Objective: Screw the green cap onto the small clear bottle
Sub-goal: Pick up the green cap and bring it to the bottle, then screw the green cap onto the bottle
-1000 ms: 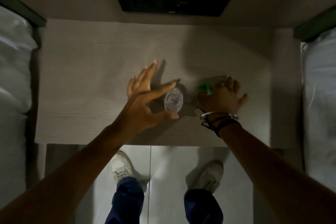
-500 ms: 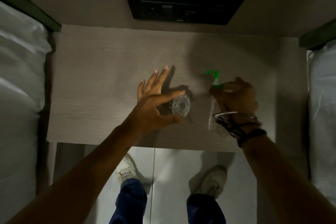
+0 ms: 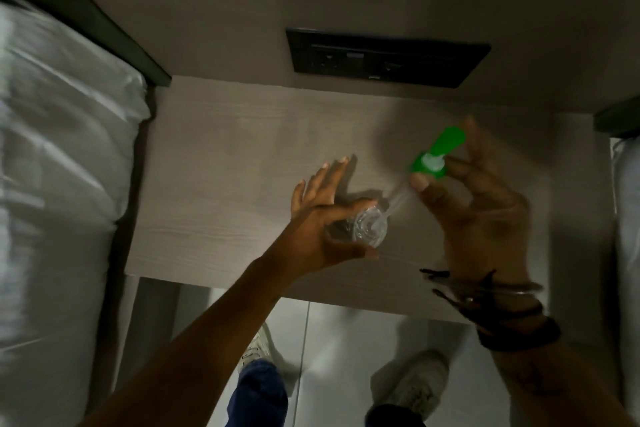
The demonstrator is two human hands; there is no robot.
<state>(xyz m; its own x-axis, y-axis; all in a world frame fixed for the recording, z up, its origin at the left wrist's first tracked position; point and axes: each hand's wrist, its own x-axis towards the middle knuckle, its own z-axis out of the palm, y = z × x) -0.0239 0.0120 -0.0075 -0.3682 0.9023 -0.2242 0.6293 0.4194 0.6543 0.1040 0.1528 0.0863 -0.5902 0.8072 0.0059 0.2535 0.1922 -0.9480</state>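
The small clear bottle stands upright on the pale wooden table, seen from above. My left hand pinches its side between thumb and forefinger, the other fingers spread out. My right hand holds the green cap, a pump top with a green nozzle, lifted above and to the right of the bottle. A clear dip tube hangs from the cap and slants down toward the bottle's mouth. Thumb and fingers grip the cap's collar.
A black socket panel is set in the wall behind the table. White bedding lies left of the table, and more is at the right edge. My shoes show on the tiled floor below the table's front edge.
My right hand has lifted the green cap off the table and swung its tube toward the bottle. My left hand has closed onto the bottle's side. The view shifted downward.
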